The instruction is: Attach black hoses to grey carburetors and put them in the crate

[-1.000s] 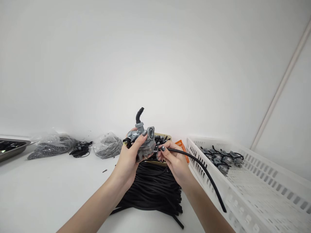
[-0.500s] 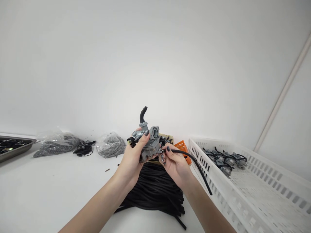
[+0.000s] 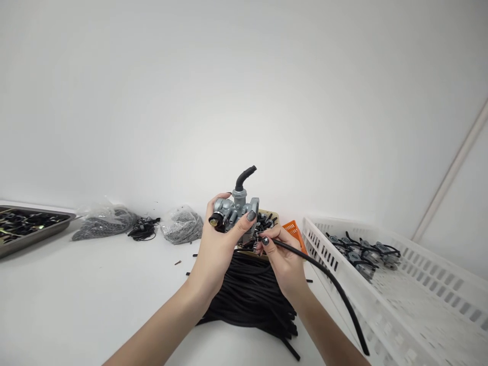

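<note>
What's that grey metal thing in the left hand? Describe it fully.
A grey cast-metal carburetor, with a bent black rubber elbow on top and a brass-coloured cap at one end. The left hand grips it upright above a bundle of black hoses; the right hand holds a black hose end against its lower side.

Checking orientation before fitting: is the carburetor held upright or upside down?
Upright: the left hand holds the carburetor with its black elbow tube pointing up. The right hand pinches a black hose.

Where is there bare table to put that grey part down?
Bare white tabletop lies left of the black rubber hose pile, in front of the clear plastic bags and grey metal tray. Crowded: between pile and white slotted crate.
</note>
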`<move>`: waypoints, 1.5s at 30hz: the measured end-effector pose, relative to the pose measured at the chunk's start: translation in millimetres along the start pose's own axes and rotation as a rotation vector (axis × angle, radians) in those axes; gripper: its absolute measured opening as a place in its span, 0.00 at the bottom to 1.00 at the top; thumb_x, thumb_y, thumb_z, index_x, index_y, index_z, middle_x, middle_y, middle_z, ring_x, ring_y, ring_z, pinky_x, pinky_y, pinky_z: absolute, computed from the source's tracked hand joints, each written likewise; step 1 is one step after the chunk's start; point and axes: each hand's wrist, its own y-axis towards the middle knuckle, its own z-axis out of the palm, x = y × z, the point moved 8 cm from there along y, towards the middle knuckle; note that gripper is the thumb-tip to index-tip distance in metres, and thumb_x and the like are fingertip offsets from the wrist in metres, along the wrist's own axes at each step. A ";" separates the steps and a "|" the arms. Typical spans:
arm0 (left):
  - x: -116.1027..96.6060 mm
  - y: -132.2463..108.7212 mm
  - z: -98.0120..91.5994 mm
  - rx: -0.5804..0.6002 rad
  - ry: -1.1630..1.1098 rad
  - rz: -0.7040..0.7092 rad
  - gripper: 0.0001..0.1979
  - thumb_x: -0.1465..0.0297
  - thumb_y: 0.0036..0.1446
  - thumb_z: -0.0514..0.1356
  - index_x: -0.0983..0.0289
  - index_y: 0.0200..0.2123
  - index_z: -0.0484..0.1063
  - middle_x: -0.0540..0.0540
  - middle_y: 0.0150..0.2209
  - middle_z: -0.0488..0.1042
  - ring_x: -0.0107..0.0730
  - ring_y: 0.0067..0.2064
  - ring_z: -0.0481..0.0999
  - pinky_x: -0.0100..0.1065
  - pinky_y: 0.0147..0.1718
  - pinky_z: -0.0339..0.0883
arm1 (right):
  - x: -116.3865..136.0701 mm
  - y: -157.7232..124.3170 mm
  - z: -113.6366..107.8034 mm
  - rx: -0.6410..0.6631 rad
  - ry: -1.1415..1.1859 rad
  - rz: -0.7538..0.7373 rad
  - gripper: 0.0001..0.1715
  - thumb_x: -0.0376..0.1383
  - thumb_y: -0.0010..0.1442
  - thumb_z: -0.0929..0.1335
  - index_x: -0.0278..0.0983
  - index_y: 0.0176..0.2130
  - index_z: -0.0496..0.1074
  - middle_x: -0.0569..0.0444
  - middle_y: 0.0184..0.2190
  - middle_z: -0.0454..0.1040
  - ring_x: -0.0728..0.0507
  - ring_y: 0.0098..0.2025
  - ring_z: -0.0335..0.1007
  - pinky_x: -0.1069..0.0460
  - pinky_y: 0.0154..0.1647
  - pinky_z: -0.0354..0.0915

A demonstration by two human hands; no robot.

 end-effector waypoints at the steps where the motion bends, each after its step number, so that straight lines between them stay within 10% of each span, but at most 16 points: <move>1: 0.4 -0.6 0.0 -0.005 0.007 0.007 0.34 0.57 0.48 0.72 0.53 0.56 0.62 0.52 0.45 0.76 0.36 0.43 0.77 0.37 0.44 0.70 | 0.7 -0.9 1.0 -0.016 -0.030 -0.018 0.12 0.44 0.58 0.74 0.38 0.32 0.74 0.56 0.26 0.74 0.48 0.28 0.73 0.53 0.31 0.70; 10: 1.1 1.3 0.1 0.011 0.071 0.015 0.34 0.60 0.46 0.73 0.53 0.55 0.62 0.49 0.40 0.76 0.33 0.40 0.78 0.33 0.40 0.73 | -9.9 5.0 4.1 -0.028 -0.031 0.051 0.15 0.44 0.55 0.76 0.38 0.28 0.73 0.57 0.22 0.73 0.49 0.26 0.71 0.54 0.30 0.69; 16: 21.6 11.5 -1.7 0.022 -0.111 -0.245 0.26 0.51 0.52 0.67 0.61 0.48 0.72 0.58 0.40 0.80 0.41 0.40 0.82 0.33 0.35 0.76 | -9.2 9.3 1.5 0.101 0.284 0.199 0.16 0.41 0.49 0.79 0.40 0.37 0.77 0.56 0.28 0.78 0.50 0.29 0.73 0.56 0.32 0.69; 21: 31.2 10.4 -0.5 0.009 -0.146 -0.334 0.25 0.47 0.57 0.60 0.61 0.45 0.76 0.58 0.38 0.82 0.41 0.37 0.83 0.32 0.29 0.75 | -10.6 12.0 -10.5 -0.055 0.405 0.208 0.20 0.41 0.43 0.82 0.39 0.32 0.74 0.60 0.23 0.72 0.52 0.25 0.68 0.58 0.28 0.66; 45: 17.4 1.8 6.7 0.164 0.073 -0.226 0.35 0.42 0.52 0.60 0.57 0.56 0.70 0.54 0.33 0.79 0.39 0.30 0.78 0.32 0.24 0.71 | -1.0 -4.6 -17.7 -0.305 0.053 0.001 0.35 0.40 0.48 0.79 0.40 0.53 0.70 0.43 0.52 0.76 0.43 0.42 0.76 0.46 0.46 0.74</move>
